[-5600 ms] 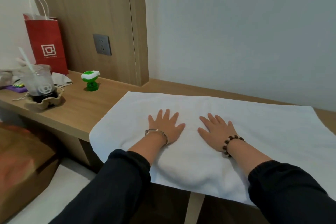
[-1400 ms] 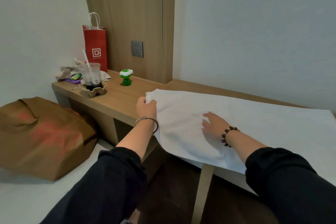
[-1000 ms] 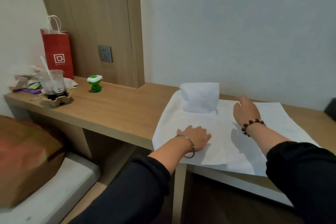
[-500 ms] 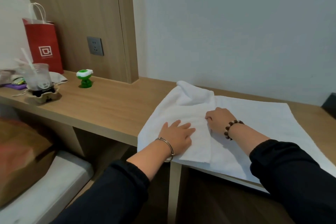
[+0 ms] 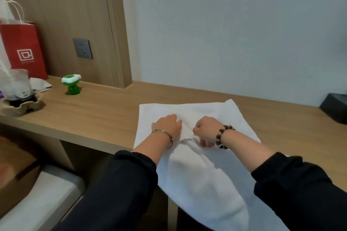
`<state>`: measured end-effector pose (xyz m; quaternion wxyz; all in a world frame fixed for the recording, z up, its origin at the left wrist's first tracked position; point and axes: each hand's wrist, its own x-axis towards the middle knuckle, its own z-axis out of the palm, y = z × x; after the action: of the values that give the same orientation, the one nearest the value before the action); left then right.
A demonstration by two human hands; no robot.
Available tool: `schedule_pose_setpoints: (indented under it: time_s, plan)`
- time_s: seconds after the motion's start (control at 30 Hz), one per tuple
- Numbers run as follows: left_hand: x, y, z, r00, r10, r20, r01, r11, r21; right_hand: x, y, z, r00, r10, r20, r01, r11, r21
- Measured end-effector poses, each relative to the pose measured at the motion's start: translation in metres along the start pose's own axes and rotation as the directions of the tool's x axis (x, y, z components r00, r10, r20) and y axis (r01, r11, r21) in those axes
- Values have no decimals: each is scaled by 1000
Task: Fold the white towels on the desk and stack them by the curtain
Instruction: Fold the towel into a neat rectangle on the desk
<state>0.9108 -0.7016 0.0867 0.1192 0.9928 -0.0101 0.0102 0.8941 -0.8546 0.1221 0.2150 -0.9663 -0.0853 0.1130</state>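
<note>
Wood desk [image 5: 103, 116] runs along a pale wall [image 5: 225, 33].

Towel [image 5: 189, 110] lies mid-desk. Its far edge stops short of the wall at 12 o'clock, and its near part hangs over the desk's front edge at 6 o'clock. At 9 o'clock the desk is bare as far as a green gadget [image 5: 72, 84] and a cup [image 5: 17, 86]. At 3 o'clock it is bare up to a black box [image 5: 334, 108].

Left hand [image 5: 167, 125] rests palm-down on the towel, fingers [image 5: 173, 118] bent into a crease; cannot tell whether they pinch it. Right hand [image 5: 205, 130], just beside it, has its fingers curled round a raised fold of towel.

Against 0.5 s ago: the towel is narrower, with its right side drawn in and more of it hanging off the front. The left fingers then lay flat and spread.
</note>
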Motion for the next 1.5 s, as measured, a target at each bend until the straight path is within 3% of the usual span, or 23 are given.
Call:
schedule_pose_setpoints:
  time_s: [0.07,0.1,0.17,0.23,0.27,0.37,0.43,0.57,0.77,0.83,0.9,0.97,1.03,1.1,1.17,1.23,1.3,1.4,1.5]
  plan:
    - [-3,-4,14,999,18,-48,-16,999,41,-3,3,-14,984,37,176,-69,981,183]
    - [-3,-6,21,995,44,-85,-39,998,50,-2,7,-23,986,37,162,-72,974,214]
    - [-1,-10,28,990,90,-108,-88,996,23,7,18,-43,990,45,-131,-27,990,138]
    - [2,-13,29,991,114,-72,-113,993,16,24,36,-65,894,51,-444,-47,999,19]
    - [3,-15,29,991,124,-50,-123,992,23,31,45,-74,869,70,-490,-82,997,-3]
    - [5,-16,31,987,162,-11,-162,986,41,46,79,-86,917,132,-376,-158,987,-40]
    - [5,-17,30,984,177,6,-177,983,57,46,97,-85,964,135,-228,-125,990,58]
    - [7,-18,29,978,206,35,-208,976,70,46,121,-85,991,127,-29,-118,968,221]
    - [11,-21,27,968,244,58,-248,966,69,49,145,-91,960,217,-179,-157,942,296]
    - [11,-22,28,967,246,57,-250,966,63,48,152,-92,974,208,-89,-145,876,460]
    - [12,-22,28,967,249,54,-252,966,63,42,159,-94,990,88,109,-138,736,663]
    - [12,-22,28,967,252,51,-254,965,62,37,166,-98,974,-39,224,-144,656,741]
    - [13,-22,28,967,251,48,-254,966,57,34,170,-98,971,-72,227,-130,637,760]
    - [13,-22,29,968,245,45,-247,968,47,36,172,-96,992,11,127,-104,643,759]
    - [13,-23,29,970,240,40,-241,970,36,42,175,-95,980,193,-44,-102,681,725]
    - [13,-23,29,970,239,35,-240,970,31,49,181,-93,886,384,-258,-113,720,685]
    - [13,-23,29,971,239,32,-240,970,31,54,189,-92,753,523,-400,-101,692,715]
    - [12,-23,29,972,235,31,-236,971,33,50,189,-89,704,590,-395,-147,665,732]
    - [12,-22,28,973,230,35,-231,972,39,47,179,-87,759,636,-139,-227,459,859]
